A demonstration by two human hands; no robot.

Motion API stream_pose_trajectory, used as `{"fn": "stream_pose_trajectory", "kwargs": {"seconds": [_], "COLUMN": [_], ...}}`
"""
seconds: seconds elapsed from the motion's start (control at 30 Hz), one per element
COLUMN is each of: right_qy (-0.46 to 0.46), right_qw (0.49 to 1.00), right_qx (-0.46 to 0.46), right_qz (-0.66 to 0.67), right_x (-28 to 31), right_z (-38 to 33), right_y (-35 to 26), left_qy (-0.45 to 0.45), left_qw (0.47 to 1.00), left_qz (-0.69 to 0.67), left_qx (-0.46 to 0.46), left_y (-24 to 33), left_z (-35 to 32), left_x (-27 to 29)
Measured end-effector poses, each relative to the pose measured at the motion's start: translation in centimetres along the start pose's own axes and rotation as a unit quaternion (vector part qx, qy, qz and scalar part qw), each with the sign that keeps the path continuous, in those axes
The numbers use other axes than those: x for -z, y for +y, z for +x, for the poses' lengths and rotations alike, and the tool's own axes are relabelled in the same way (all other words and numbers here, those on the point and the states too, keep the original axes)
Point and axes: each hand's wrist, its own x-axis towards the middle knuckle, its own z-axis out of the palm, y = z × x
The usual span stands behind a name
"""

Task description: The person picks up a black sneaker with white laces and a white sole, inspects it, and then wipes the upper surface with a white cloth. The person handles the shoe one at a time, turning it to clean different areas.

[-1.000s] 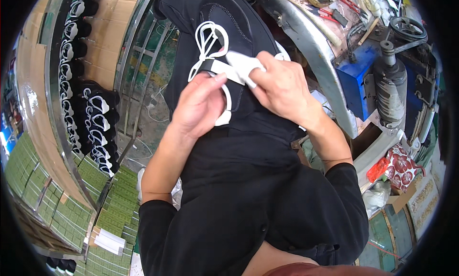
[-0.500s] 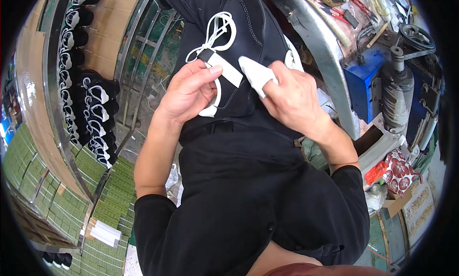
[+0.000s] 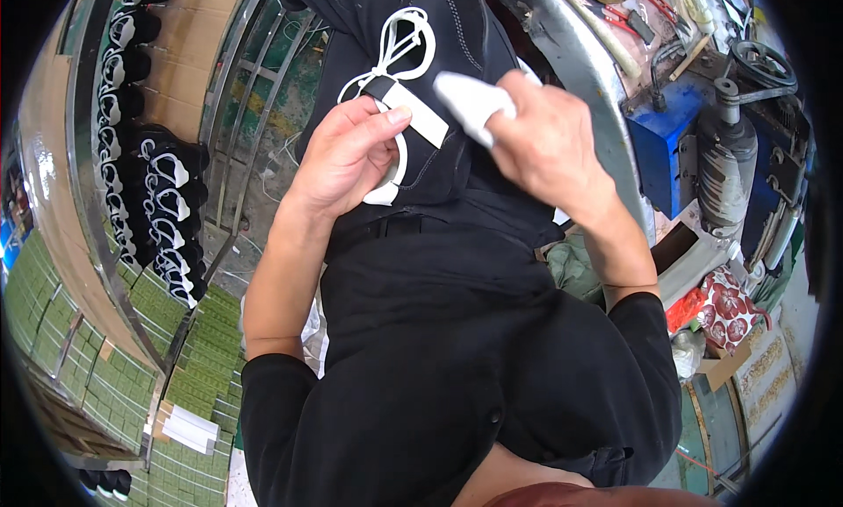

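Observation:
Over my lap, my left hand [image 3: 351,151] is closed, thumb against fingers, on a white strap [image 3: 400,156] that curves down past the palm to a broader white end. Joined to it or lying against it is a flat white strip [image 3: 420,119] with a dark band at its upper end. Beyond that, a thin white cord [image 3: 406,46] is tied in loops. A folded white cloth [image 3: 470,103] sticks out from my right hand [image 3: 549,138], which grips it in curled fingers. The cloth's tip is beside the white strip, apart from it.
To the left stands a metal rack [image 3: 167,349] with rows of black-and-white pieces [image 3: 167,208] and green mats. On the right are a curved metal edge [image 3: 580,59], hand tools [image 3: 628,20], a blue box [image 3: 659,147] and a grey cylinder [image 3: 727,169]. A patterned bag [image 3: 729,309] sits lower right.
My right hand and the cloth have lifted slightly away from my lap. My left hand keeps its hold on the strap. The whole view has shifted a little.

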Motion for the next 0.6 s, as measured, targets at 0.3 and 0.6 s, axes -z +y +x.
{"fn": "stream_pose_trajectory", "kwargs": {"seconds": [0.3, 0.6], "right_qy": [-0.005, -0.035], "right_qw": [1.000, 0.999], "right_qx": [-0.004, 0.016], "right_qz": [0.006, 0.036], "right_x": [0.3, 0.9], "right_z": [-0.1, -0.7], "right_y": [-0.1, -1.7], "left_qy": [0.022, 0.032], "left_qw": [0.998, 0.995], "left_qz": [0.050, 0.084], "left_qx": [-0.034, -0.038], "left_y": [-0.9, -1.7], "left_z": [-0.6, -0.4], "left_x": [-0.4, 0.5]}}
